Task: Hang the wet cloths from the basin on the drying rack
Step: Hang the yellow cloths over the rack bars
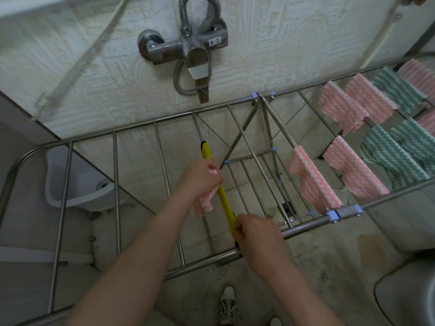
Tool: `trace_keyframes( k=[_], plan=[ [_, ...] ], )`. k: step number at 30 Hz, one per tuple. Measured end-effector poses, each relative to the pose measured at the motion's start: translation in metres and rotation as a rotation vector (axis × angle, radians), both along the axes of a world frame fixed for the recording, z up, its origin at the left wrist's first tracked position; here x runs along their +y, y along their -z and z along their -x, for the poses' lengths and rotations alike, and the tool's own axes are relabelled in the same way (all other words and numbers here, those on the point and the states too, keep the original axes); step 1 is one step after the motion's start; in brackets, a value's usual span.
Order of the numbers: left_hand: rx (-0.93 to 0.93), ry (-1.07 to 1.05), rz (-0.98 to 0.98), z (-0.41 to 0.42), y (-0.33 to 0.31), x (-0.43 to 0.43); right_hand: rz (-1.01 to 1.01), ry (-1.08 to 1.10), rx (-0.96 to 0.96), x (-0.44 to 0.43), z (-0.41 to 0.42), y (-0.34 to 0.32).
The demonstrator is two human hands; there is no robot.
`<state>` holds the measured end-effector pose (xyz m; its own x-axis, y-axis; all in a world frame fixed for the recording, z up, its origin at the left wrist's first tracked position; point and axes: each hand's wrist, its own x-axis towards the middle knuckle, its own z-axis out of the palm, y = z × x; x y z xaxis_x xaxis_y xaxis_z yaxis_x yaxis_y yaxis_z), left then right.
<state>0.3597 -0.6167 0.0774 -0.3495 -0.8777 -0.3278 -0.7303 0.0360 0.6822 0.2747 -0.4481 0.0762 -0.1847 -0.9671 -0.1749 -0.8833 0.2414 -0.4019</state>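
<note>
Left hand [200,177] pinches the bunched pink cloth [206,201] over the yellow-sleeved rail [206,151], at eleven o'clock from the right hand [256,234], curled with grip unclear; best pull the corners apart so it drapes flat.

Most of the pink cloth [205,201] is bunched inside the left hand [200,177], so the curled fingers cover it and its full shape cannot be told. The right hand [256,231] covers the near end of the yellow sleeve [224,196] on the drying rack [131,128]. Whether its fingertips pinch the sleeve or an edge of cloth cannot be told. The rack's right wing runs out of the right edge, which cuts off the farthest hung cloths [421,74]. A grey rounded vessel [400,292] at lower right is cut by the right and bottom edges. Its inside is unseen, and whether it is the basin cannot be told. The tap label [214,41] is too small to read. A shoe [227,302] is cut by the bottom edge.
</note>
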Motion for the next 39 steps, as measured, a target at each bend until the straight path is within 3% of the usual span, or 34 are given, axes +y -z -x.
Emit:
trace_keyframes(
  k=[6,9,11,14,15,17,24,27,29,32,35,39],
  plan=[
    [0.115,-0.116,0.011,-0.001,0.000,0.017,-0.009,0.086,-0.109,0.000,0.003,-0.001],
    [0.340,-0.256,-0.103,-0.011,-0.018,0.024,0.009,0.107,-0.192,0.002,0.006,-0.005],
    [0.529,-0.295,-0.211,-0.024,-0.034,0.033,0.086,0.204,-0.447,-0.002,0.007,-0.023],
    [0.657,-0.210,-0.272,-0.041,-0.052,0.052,-0.024,0.326,-1.215,-0.012,0.007,-0.058],
    [0.697,-0.188,-0.301,-0.043,-0.056,0.058,-0.071,0.293,-1.342,-0.015,0.007,-0.062],
    [0.733,-0.179,-0.314,-0.044,-0.064,0.069,-0.082,0.167,-1.320,-0.020,0.007,-0.065],
    [0.678,-0.191,-0.013,-0.055,-0.079,0.083,0.135,0.071,-0.862,-0.025,0.004,-0.066],
    [0.641,-0.129,0.119,-0.061,-0.085,0.082,0.239,-0.081,-0.616,-0.025,0.011,-0.066],
    [0.665,-0.105,0.159,-0.063,-0.089,0.081,0.246,-0.162,-0.451,-0.026,0.014,-0.071],
    [0.666,-0.108,0.197,-0.063,-0.096,0.075,0.228,-0.248,-0.367,-0.029,0.018,-0.078],
    [0.675,-0.114,0.185,-0.063,-0.101,0.069,0.255,-0.265,-0.493,-0.032,0.022,-0.083],
    [0.679,-0.023,0.166,-0.065,-0.105,0.065,0.113,0.054,-1.134,-0.043,0.026,-0.088]
  ],
)
